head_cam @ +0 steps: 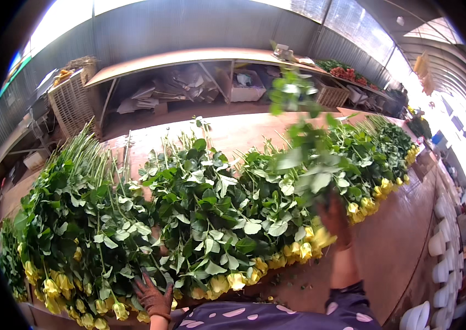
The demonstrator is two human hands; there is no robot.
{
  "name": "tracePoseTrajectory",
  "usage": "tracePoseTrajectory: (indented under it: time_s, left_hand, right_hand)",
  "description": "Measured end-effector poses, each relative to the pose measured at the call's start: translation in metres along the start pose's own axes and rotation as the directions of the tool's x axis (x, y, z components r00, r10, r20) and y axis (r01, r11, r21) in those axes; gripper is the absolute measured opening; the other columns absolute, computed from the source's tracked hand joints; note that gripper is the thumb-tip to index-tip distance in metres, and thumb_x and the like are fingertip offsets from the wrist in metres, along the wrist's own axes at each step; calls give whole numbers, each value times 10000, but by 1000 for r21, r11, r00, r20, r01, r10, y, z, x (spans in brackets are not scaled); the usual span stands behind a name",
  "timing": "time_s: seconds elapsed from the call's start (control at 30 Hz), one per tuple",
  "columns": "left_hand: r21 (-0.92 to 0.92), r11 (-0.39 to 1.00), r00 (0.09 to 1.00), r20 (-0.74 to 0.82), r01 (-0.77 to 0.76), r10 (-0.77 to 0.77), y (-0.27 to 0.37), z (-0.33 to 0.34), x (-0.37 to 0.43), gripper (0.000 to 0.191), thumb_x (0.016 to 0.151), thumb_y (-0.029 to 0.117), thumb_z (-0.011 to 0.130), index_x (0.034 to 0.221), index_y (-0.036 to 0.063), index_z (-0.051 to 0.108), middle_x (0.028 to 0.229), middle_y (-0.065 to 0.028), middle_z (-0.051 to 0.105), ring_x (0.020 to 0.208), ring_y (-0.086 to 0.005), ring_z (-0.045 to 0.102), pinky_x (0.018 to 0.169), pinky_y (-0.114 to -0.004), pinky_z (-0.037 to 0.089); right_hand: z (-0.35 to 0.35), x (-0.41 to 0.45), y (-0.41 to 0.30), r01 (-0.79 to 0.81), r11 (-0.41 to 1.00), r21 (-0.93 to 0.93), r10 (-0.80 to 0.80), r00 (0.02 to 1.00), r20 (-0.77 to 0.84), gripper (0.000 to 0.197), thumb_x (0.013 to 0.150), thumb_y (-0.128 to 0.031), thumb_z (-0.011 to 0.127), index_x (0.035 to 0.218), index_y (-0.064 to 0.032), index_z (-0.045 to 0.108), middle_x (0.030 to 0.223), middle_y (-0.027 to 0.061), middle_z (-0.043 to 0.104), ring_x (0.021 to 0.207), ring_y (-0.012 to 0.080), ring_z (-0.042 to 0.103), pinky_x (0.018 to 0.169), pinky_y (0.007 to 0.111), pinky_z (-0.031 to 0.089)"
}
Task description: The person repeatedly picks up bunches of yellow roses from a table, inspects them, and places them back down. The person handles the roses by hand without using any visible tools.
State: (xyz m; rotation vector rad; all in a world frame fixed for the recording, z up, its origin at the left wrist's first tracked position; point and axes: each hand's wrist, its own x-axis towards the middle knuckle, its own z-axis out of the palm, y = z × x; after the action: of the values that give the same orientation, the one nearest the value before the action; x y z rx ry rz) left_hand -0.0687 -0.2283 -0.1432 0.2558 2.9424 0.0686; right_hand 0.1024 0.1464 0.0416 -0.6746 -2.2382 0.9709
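Observation:
My right hand (335, 220), in a dark work glove and blurred, grips a leafy yellow rose (324, 238) just above its bloom. The stem's blurred foliage (305, 165) rises away from me over the row. At the near edge, my left hand (154, 296) wears a brown glove. Its fingers are spread against the leaves of a heap of yellow roses (80, 214), apparently without gripping any. More cut yellow roses (216, 222) lie between my hands, blooms towards me and stems pointing away. Further bunches (365, 152) continue to the right.
The roses lie on a long brown table (385, 247). A wooden shelf (183, 60) runs along the back wall, with paper scraps beneath. A wicker basket (72, 103) stands back left. White buckets (416, 317) line the right side. Red-orange flowers (342, 73) lie back right.

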Motion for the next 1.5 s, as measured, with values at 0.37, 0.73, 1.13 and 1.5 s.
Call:
tracePoseTrajectory:
  time_s: [0.37, 0.73, 1.13, 1.5]
  left_hand:
    - [-953, 294, 995, 40, 65, -90, -74, 121, 50, 733, 691, 120, 682, 1294, 136, 265, 1096, -105, 528, 792, -220, 572, 615, -305, 470]
    - [-996, 83, 883, 49, 11, 466, -124, 86, 30, 409, 807, 27, 487, 1205, 14, 394, 1174, -104, 490, 1076, -195, 478, 931, -294, 369]
    - [-781, 277, 728, -303, -559, 615, -120, 55, 29, 223, 765, 92, 541, 967, 8, 589, 1004, -113, 591, 921, -220, 568, 793, -319, 454]
    - [-786, -445, 864, 215, 429, 454, -104, 30, 17, 467, 759, 196, 558, 1172, 9, 447, 1139, -162, 506, 1013, -292, 514, 901, -378, 400]
  right_hand:
    - [-23, 35, 44, 90, 959, -270, -132, 981, -140, 475, 883, -210, 464, 1311, -71, 309, 1172, 131, 496, 960, 187, 516, 810, 298, 424]
    - [378, -112, -49, 283, 956, 78, -214, 489, 846, 560, 812, -316, 497, 1252, -17, 322, 1241, 325, 298, 934, 421, 511, 825, 419, 409]
    - [305, -83, -68, -589, 383, 712, -158, 718, 678, 673, 788, -78, 589, 1344, -62, 210, 1213, 89, 431, 1070, 167, 461, 898, 283, 384]
    - [147, -49, -77, -407, 383, 829, 116, 912, 393, 343, 865, -140, 413, 1198, -63, 439, 1161, 172, 495, 618, 128, 479, 637, 324, 468]
